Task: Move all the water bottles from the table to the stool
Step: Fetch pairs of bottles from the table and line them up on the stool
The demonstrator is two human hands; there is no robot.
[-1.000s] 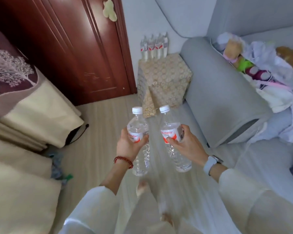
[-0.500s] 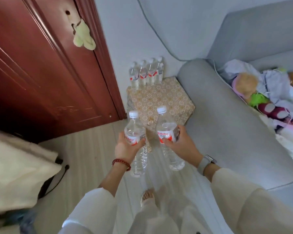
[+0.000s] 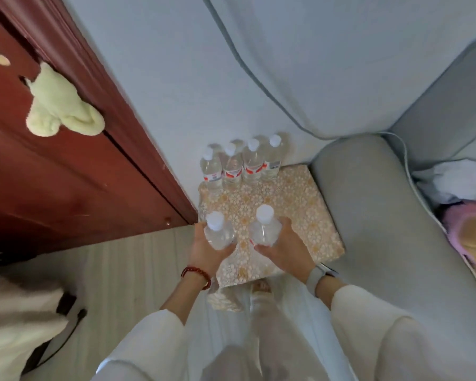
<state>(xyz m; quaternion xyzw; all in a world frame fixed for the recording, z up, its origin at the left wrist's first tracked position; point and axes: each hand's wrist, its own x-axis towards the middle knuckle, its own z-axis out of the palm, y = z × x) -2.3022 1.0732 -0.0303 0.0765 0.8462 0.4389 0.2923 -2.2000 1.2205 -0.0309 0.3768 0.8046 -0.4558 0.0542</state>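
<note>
I look straight down on a square stool (image 3: 294,204) covered in gold floral fabric. My left hand (image 3: 206,251) grips a clear water bottle (image 3: 217,232) with a white cap, held upright over the stool's near left part. My right hand (image 3: 283,248) grips a second clear bottle (image 3: 264,229) beside it, over the stool's middle. Whether either bottle's base touches the fabric is hidden. Several more bottles (image 3: 242,166) with red and white labels stand in a row along the stool's far edge, against the wall.
A dark red wooden door (image 3: 52,174) with a pale green cloth (image 3: 61,105) hanging on it is at the left. A grey sofa arm (image 3: 382,229) presses against the stool's right side, with clothes and a plush toy (image 3: 470,232) on the seat. Pale wood floor (image 3: 127,276) lies below.
I have stepped up to the stool and now look down on it. Both hands have carried their bottles forward from over the floor to above the stool's top.
</note>
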